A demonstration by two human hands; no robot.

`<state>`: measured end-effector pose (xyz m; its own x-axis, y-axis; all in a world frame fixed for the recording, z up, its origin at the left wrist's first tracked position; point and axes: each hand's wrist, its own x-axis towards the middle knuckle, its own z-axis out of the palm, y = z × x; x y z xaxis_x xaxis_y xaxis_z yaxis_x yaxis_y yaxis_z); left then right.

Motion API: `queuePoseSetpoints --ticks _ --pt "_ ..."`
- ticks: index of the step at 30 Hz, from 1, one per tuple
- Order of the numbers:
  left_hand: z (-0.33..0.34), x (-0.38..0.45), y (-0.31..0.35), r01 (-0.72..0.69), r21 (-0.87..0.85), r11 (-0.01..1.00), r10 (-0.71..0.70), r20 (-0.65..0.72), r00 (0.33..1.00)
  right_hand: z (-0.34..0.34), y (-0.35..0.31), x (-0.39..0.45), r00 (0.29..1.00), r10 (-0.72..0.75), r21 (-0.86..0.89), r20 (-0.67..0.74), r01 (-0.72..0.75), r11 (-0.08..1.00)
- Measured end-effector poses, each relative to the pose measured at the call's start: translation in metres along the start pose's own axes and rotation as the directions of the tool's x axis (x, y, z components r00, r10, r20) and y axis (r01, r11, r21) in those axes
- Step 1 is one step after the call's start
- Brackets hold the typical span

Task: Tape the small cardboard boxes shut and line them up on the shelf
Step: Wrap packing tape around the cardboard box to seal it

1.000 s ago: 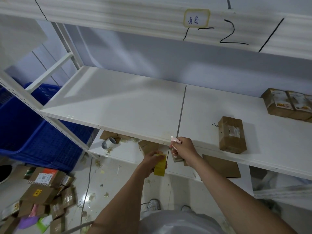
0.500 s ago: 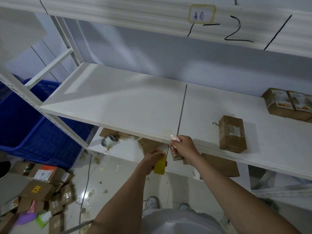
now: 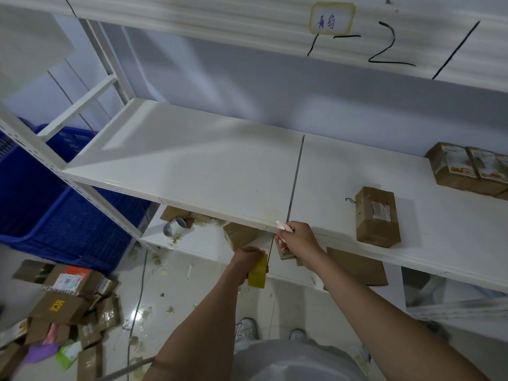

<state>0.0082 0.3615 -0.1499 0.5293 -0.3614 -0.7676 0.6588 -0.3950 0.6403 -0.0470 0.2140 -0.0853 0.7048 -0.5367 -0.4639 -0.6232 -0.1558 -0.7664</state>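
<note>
Nearest, the left hand (image 3: 248, 261) grips a yellow tape roll (image 3: 257, 274) just below the shelf (image 3: 220, 171) front edge. Beside it, the right hand (image 3: 298, 239) pinches a pale strip (image 3: 283, 226) at that edge. Farther back on the shelf stands one small cardboard box (image 3: 377, 217), and two more boxes (image 3: 467, 169) sit at its far right end.
</note>
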Motion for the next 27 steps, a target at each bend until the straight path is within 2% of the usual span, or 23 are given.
queuePoseSetpoints --ticks 6,12,20,24,27 --pt "-0.009 0.001 -0.009 -0.055 0.007 0.998 0.054 0.067 0.996 -0.001 0.001 -0.002 1.0 0.009 0.026 0.021 -0.009 1.0" --pt "-0.018 -0.012 -0.011 -0.019 -0.053 0.998 0.028 0.176 0.984 0.005 0.002 -0.004 0.999 0.025 0.052 0.042 -0.027 0.998" --pt "-0.017 -0.007 -0.008 0.003 -0.03 1.0 0.0 0.123 0.992 0.011 -0.002 -0.007 0.999 0.011 0.054 0.046 -0.013 0.998" --pt "-0.023 -0.004 -0.022 0.063 0.082 0.995 -0.066 0.036 0.997 0.007 0.0 -0.007 0.999 0.018 0.065 0.04 -0.021 0.998" --pt "-0.024 -0.007 -0.033 0.064 0.013 0.998 -0.064 0.046 0.997 0.005 0.002 -0.008 0.999 0.023 0.081 0.042 -0.027 0.996"
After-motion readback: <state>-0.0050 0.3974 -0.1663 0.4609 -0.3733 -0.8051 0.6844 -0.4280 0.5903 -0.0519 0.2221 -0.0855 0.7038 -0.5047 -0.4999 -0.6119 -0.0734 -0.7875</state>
